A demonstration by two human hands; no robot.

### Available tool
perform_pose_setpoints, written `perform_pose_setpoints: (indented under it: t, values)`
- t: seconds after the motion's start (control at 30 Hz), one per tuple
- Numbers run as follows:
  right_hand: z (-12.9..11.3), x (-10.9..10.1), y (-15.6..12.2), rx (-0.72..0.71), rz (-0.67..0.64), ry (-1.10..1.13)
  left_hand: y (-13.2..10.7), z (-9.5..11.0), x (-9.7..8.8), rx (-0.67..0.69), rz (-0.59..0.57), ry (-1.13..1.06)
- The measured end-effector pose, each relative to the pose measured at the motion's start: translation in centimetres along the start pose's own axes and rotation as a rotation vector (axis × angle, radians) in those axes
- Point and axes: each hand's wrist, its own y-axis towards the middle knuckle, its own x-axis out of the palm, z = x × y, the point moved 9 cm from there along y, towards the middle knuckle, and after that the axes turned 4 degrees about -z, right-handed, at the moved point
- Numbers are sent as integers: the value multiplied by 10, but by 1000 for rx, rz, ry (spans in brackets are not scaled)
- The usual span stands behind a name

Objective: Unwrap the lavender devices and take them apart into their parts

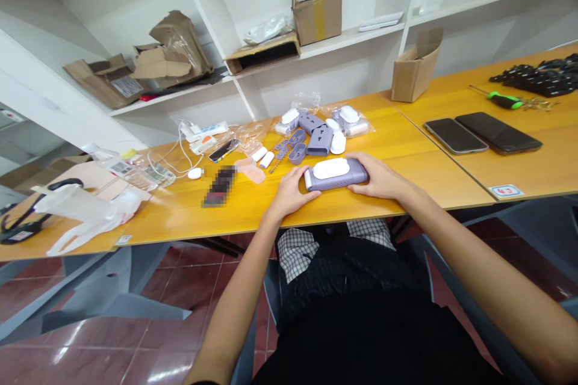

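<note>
Lavender plastic casing [336, 174] lies between left hand [291, 192] and right hand [377, 175], both gripping it.

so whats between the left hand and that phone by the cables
A translucent pale plastic piece lies between the left hand and the phone, in the head view.

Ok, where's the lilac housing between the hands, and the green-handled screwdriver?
lilac plastic housing [336, 182]: head view, on its lilac body.
green-handled screwdriver [504, 100]: head view, on the green handle.
</note>
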Motion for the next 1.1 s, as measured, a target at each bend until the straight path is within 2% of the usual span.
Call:
perform_pose_setpoints:
  t: [0.37,0.73,1.1]
  values:
    - [5,7,2,-37,-50,15,-3,3,5,-4,-124,-23]
    - [8,6,4,-24,-19,2,-2,3,-1,-11,11,-20]
    - [9,7,5,-20,-27,15,-2,4,-5,-32,38,-46]
